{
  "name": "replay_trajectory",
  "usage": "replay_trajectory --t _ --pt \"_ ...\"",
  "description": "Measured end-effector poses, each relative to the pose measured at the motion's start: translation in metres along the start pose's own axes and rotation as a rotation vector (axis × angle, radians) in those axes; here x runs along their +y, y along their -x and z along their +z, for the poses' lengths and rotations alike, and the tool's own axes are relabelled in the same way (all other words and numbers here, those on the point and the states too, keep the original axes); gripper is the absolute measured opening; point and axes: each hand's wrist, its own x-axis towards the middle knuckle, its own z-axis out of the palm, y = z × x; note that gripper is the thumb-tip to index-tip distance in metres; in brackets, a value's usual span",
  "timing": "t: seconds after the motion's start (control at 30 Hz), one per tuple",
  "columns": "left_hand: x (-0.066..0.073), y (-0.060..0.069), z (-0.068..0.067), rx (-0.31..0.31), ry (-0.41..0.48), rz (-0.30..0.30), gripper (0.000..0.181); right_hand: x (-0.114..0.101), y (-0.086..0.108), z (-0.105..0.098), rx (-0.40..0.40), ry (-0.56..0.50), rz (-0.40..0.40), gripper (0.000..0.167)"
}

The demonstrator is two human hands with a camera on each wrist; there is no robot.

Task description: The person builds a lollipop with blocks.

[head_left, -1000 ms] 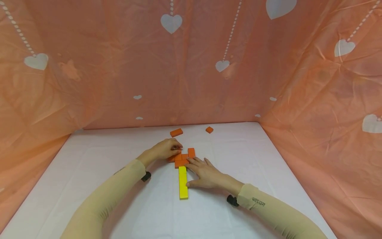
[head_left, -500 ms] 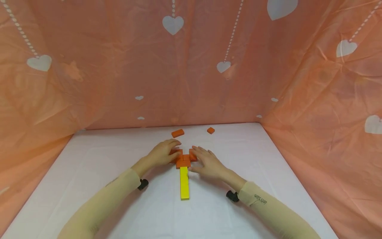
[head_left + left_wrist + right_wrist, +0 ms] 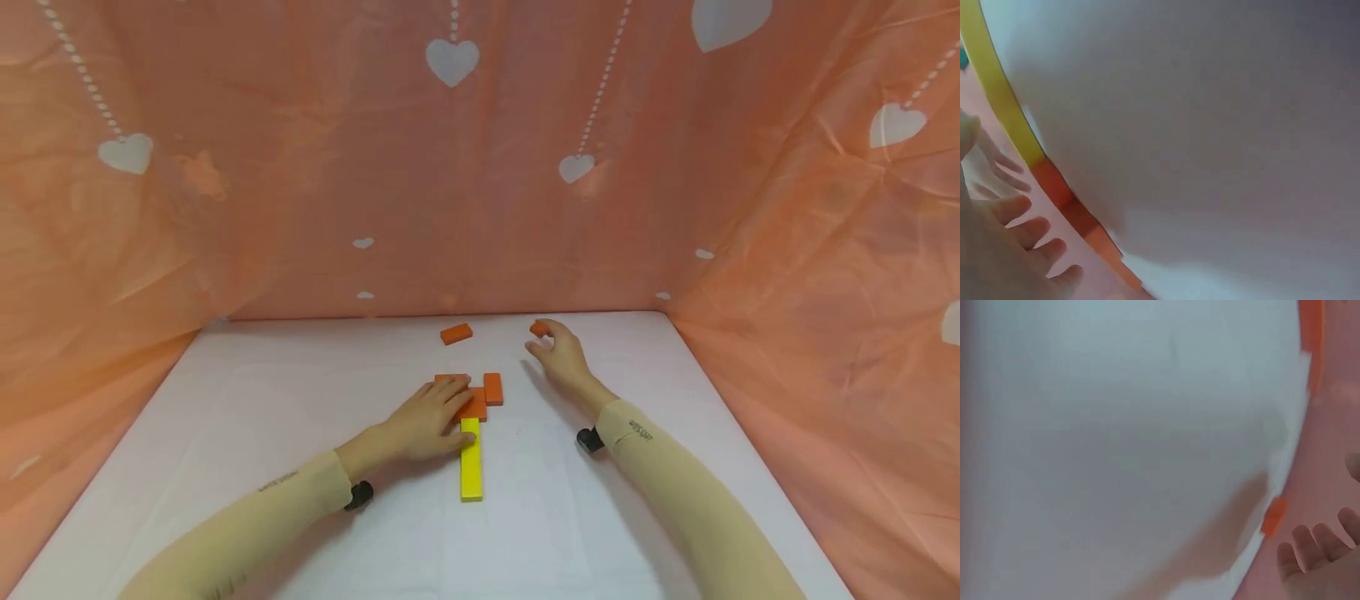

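Note:
My left hand (image 3: 427, 423) lies with its fingers spread over a group of flat orange blocks (image 3: 472, 410) in the head view, partly hiding them. Its thumb reaches over the upper part of a yellow strip (image 3: 471, 479), which runs from the group toward me. One orange block (image 3: 492, 389) stands upright on the page at the group's right side. Farther back, my right hand (image 3: 562, 358) is beside a small orange block (image 3: 537, 329), thumb and fingers apart. The right wrist view shows this small block (image 3: 1274, 516) near loosely extended fingertips (image 3: 1286, 553).
A separate orange rectangular block (image 3: 456, 333) lies at the back, left of the small one. White cloth (image 3: 337, 358) covers the table. A pink curtain with pale hearts (image 3: 480, 208) rises behind the table and along both sides.
My right hand has left the block group and reached back and right to the small orange block. My left hand has shifted toward me and right, its fingers now over the group.

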Motion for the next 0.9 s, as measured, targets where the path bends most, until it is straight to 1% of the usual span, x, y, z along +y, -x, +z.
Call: replay_trajectory --t 0.17,0.37,0.53,0.77,0.9 --pt "0.007 0.003 0.004 -0.068 0.001 -0.029 0.087 0.013 -0.021 -0.002 0.011 0.047 0.044 0.055" --pt "0.01 0.003 0.007 -0.118 0.004 -0.063 0.092 0.024 -0.032 0.001 0.015 0.06 0.11 0.048" --pt "0.011 0.003 0.007 -0.127 -0.001 -0.06 0.091 0.031 -0.037 0.002 0.025 0.083 0.12 0.037" --pt "0.009 0.002 0.01 -0.12 0.002 -0.053 0.093 0.032 -0.043 0.004 0.011 0.143 0.128 0.035" --pt "0.009 0.003 0.009 -0.116 -0.008 -0.047 0.092 0.028 -0.044 0.006 0.017 0.144 0.141 0.032"
